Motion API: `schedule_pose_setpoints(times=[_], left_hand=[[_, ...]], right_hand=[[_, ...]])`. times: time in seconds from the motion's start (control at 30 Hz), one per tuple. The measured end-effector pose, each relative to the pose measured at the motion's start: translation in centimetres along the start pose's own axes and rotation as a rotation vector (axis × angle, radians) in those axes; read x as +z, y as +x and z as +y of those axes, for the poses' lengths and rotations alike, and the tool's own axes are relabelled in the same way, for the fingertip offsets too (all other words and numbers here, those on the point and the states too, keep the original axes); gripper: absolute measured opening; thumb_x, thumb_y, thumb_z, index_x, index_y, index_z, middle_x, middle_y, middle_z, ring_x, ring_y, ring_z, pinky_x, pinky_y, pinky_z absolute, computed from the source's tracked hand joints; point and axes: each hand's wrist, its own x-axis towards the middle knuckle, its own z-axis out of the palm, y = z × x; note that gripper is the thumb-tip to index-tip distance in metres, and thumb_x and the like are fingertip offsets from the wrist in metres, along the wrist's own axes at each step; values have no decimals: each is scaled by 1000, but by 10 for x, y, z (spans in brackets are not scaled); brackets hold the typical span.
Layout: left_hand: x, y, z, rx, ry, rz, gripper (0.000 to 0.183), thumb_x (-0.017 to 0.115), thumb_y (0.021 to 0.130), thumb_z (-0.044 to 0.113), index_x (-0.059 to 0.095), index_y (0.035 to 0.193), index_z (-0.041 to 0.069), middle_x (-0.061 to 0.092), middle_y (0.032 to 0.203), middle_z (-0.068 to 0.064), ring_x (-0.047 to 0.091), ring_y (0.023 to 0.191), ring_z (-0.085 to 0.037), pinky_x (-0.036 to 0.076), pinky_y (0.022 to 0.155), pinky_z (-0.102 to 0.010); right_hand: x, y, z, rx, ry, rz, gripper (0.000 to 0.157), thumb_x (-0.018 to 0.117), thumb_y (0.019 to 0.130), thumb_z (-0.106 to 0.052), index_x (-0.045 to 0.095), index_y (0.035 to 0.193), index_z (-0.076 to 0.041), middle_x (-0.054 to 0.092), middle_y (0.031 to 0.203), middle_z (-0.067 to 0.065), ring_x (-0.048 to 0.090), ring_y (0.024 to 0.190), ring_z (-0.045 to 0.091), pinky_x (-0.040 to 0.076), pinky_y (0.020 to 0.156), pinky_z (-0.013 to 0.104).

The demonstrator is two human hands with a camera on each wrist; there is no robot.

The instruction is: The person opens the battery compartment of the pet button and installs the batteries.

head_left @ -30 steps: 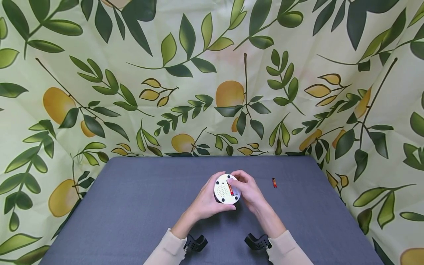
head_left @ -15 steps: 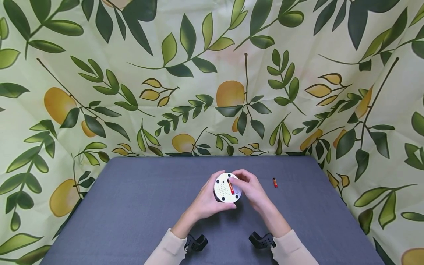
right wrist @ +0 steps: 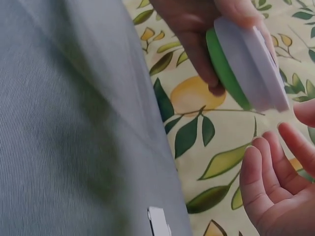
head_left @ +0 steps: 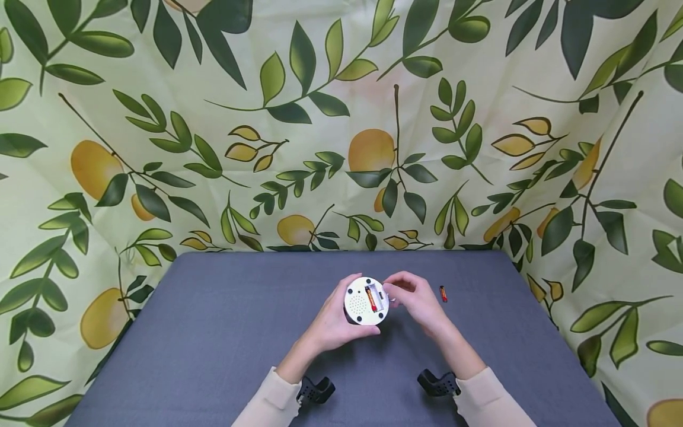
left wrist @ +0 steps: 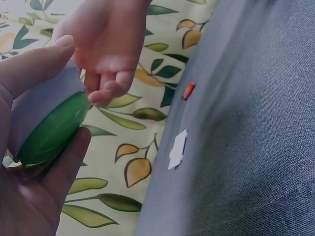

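My left hand grips a round white device with a green side, its underside turned up in the head view. Black feet and a patch of small holes mark that underside. One red-and-black battery lies in the uncovered battery compartment, with a bare slot beside it. Just right of the device, my right hand has its fingers loosely bent; thumb and forefinger stand apart with nothing between them in the right wrist view. A small white battery cover lies on the table below the hands.
A second red-and-black battery lies on the dark grey table, right of the right hand. Cloth printed with leaves and fruit hangs behind and beside the table. Each wrist carries a black camera mount.
My right hand has drawn back rightward from the battery in the compartment, baring the compartment and the slot beside that battery. The left hand and the device have barely moved.
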Motion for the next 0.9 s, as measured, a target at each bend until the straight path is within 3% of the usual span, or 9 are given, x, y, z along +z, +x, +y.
schedule_pose_setpoints(times=[0.1, 0.23, 0.47, 0.57, 0.73, 0.9], left_hand=[[0, 0, 0, 5, 6, 7, 105, 84, 62, 53, 28, 146, 25, 44, 134, 8, 48, 113, -12, 40, 95, -42], [0, 1, 1, 3, 11, 10, 104, 85, 61, 53, 28, 145, 28, 45, 133, 8, 48, 112, -11, 40, 95, -40], [0, 1, 1, -4, 7, 6, 105, 84, 61, 54, 29, 146, 24, 46, 133, 8, 48, 112, -11, 39, 95, -41], [0, 1, 1, -8, 4, 5, 104, 84, 61, 54, 28, 145, 28, 46, 133, 9, 48, 113, -11, 39, 96, -41], [0, 2, 1, -17, 3, 8, 104, 84, 60, 55, 27, 144, 34, 46, 133, 10, 48, 113, -11, 39, 96, -41], [1, 1, 0, -12, 7, 13, 106, 85, 60, 55, 28, 145, 28, 45, 134, 10, 48, 114, -11, 38, 96, -41]], right_hand=[[-4, -6, -10, -10, -66, 6, 19, 64, 91, -14, 64, 103, 0, 63, 96, 18, 59, 79, 35, 52, 67, 36], [-9, -9, -15, -25, -157, 21, 16, 63, 92, -12, 65, 102, 0, 63, 90, 16, 60, 73, 28, 51, 66, 32], [-27, 3, 14, -31, -234, 56, 20, 66, 90, -22, 67, 100, -5, 64, 89, 11, 60, 76, 31, 51, 64, 32], [-34, 5, 20, -40, -285, 75, 20, 67, 90, -26, 67, 98, -8, 64, 87, 12, 60, 74, 32, 49, 63, 32], [-45, 7, 25, -72, -396, 129, 18, 66, 90, -28, 68, 96, -11, 64, 82, 8, 58, 69, 24, 47, 61, 32], [-55, 9, 32, -111, -493, 191, 18, 66, 90, -30, 69, 94, -12, 64, 83, 1, 55, 74, 18, 45, 65, 32]])
